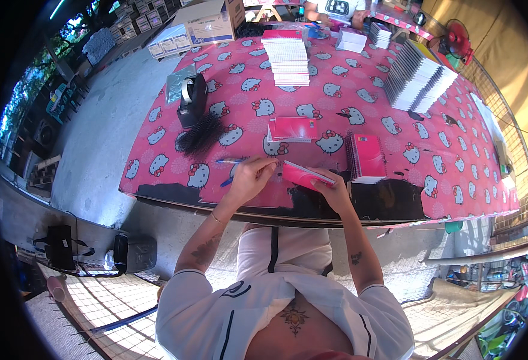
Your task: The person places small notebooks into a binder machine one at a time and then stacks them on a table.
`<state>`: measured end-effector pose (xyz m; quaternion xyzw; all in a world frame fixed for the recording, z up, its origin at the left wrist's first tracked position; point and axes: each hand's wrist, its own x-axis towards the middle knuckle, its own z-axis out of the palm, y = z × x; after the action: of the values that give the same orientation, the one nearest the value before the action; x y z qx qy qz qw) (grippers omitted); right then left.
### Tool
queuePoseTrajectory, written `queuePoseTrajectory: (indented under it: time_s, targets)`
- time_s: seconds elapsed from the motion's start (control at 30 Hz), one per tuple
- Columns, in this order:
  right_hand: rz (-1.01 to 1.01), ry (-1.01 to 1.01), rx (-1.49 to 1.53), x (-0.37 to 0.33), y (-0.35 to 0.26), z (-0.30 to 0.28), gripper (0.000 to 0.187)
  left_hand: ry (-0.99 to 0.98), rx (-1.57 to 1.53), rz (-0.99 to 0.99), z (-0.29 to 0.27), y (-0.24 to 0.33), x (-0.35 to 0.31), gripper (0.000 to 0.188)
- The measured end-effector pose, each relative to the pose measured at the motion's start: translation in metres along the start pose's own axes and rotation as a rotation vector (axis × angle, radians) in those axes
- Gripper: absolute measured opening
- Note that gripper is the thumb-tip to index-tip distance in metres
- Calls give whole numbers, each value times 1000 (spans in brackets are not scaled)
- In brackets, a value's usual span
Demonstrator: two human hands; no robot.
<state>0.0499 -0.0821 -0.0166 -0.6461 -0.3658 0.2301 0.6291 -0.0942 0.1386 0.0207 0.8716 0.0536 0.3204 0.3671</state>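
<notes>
A small pink-covered notebook is held tilted above the table's front edge. My right hand grips it at its right end. At the notebook's left end, my left hand is closed, thumb and fingertips pressed together; what they pinch is too small to make out. Blue slender tool ends show beside the left hand, partly hidden by it. Just beyond lie loose pink covers and sheets. Right of my hands sits a stack of spiral-bound pink notebooks. A heap of black spiral coils lies to the left.
A black tape dispenser stands behind the coils. Tall stacks of pink-topped pads and bound notebooks rise farther back. Cardboard boxes stand beyond the far left corner. Another person works at the far side. A red fan stands back right.
</notes>
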Motion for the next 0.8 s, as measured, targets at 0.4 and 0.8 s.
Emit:
queuePoseTrajectory:
  time_s: [0.4, 0.8]
  targets:
    - [9, -97, -62, -6, -2, -4, 32, -234, 34, 171, -10, 4, 13, 24]
    - [14, -25, -28, -14, -14, 12, 31, -300, 562, 174, -7, 29, 5, 55]
